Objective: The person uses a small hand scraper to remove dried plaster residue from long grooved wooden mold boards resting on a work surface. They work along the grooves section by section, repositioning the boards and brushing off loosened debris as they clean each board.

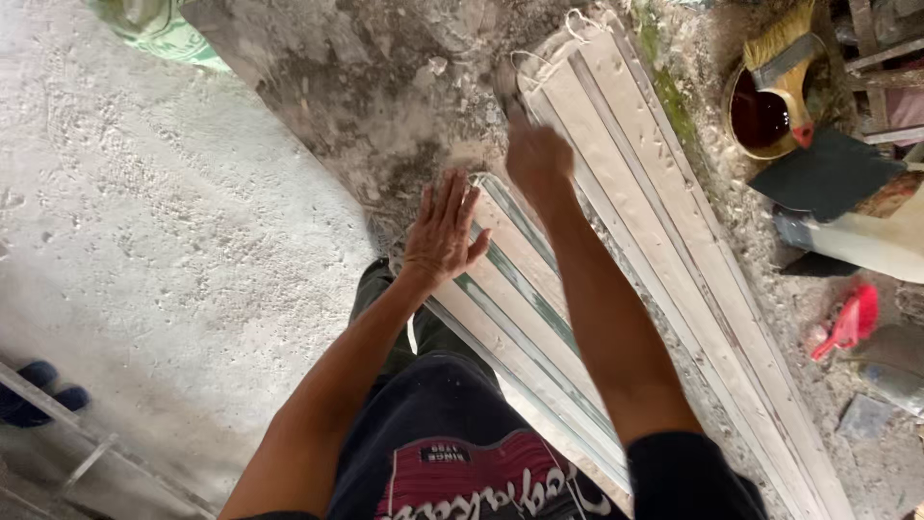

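Scraping the long moulded strips, 1 hand steadying, 1 hand working.

My left hand (445,231) lies open and flat, fingers spread, on the near end of the lower moulded strip (525,323), which runs across my lap and still shows green under the pale coating. My right hand (537,159) is closed around a small tool (507,89), too blurred to name, its tip on the upper strip (654,202) that lies just beside the first on the dusty ground. To do this well, I judge I should keep the flat palm pressing firmly so the piece cannot skid, run the tool along the grooves rather than across them, and use light, even strokes so the ridges stay sharp. A tin of dark liquid (760,116) with a brush (784,43) sits near, off to the right.
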